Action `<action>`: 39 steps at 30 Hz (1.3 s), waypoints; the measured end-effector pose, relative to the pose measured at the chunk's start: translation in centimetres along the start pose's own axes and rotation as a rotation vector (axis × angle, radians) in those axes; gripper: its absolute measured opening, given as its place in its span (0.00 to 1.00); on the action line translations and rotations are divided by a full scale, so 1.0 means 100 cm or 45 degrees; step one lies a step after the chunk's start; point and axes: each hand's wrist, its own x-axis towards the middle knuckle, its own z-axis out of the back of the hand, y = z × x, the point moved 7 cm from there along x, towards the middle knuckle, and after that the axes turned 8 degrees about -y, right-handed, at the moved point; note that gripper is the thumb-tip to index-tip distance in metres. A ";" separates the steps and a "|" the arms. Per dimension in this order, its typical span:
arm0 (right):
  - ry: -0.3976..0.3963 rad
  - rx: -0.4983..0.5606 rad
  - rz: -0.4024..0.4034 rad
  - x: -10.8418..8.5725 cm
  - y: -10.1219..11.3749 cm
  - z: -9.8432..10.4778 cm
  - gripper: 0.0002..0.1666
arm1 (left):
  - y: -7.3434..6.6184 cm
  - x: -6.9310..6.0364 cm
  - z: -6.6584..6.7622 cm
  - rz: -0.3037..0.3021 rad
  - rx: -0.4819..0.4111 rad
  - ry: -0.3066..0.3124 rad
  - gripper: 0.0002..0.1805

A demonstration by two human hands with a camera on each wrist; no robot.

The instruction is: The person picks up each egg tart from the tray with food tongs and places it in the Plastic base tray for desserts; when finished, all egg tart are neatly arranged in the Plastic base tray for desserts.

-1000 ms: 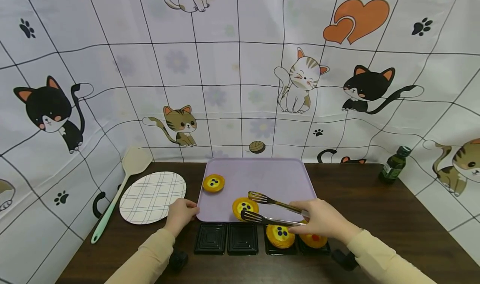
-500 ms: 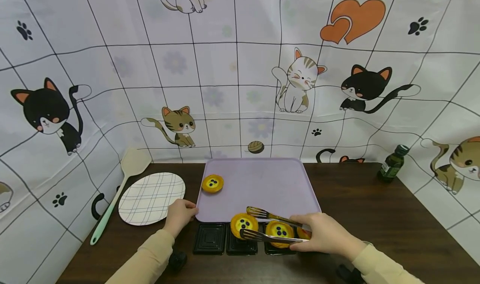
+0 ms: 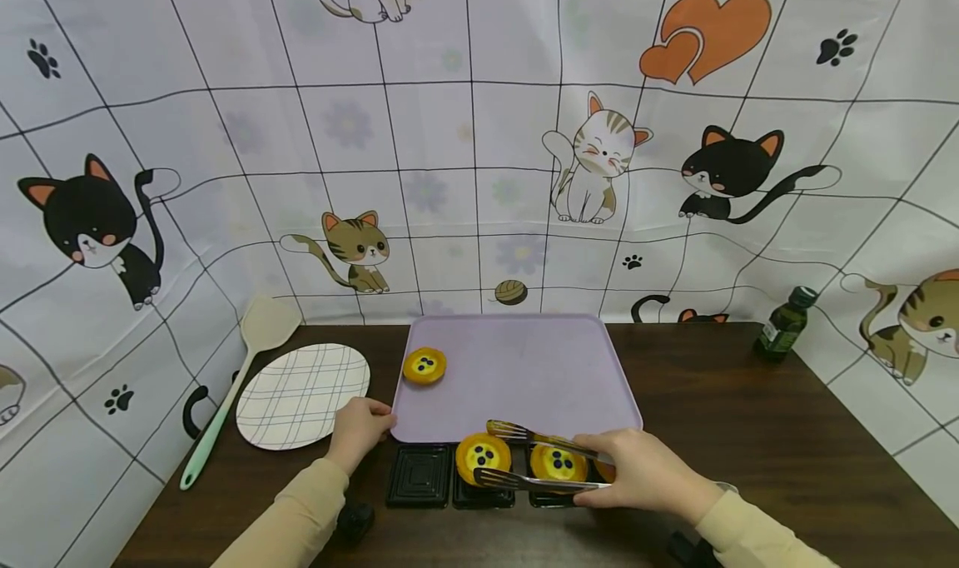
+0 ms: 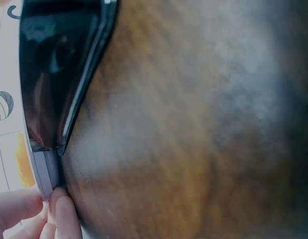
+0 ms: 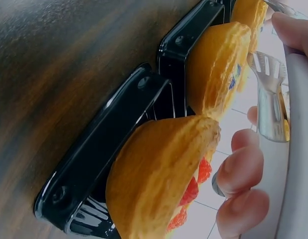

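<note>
Cartoon cats (image 3: 358, 254) sat behind the dark wooden worktop (image 3: 719, 401).
They were printed with orange hearts (image 3: 722, 31) on a white, grid-lined wall covering (image 3: 438, 127). At the left, a cream-and-mint spatula (image 3: 236, 389) lay just beside a checked oval plate (image 3: 303, 397); a dark green bottle (image 3: 783, 328) stood well apart, at the back right.

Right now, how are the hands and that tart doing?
Left hand pinching tray edge. Right hand gripping tongs. Tart between their tips, at second black compartment from left. No obstruction visible.

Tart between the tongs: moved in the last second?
Yes, toward the head camera. Against the lilac tray, the tart shifted from over its near part to mostly past its near edge, at the second black mould from left.
</note>
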 end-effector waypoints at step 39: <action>-0.007 -0.082 -0.020 0.001 -0.001 0.007 0.40 | -0.003 -0.003 0.002 0.023 0.011 0.005 0.11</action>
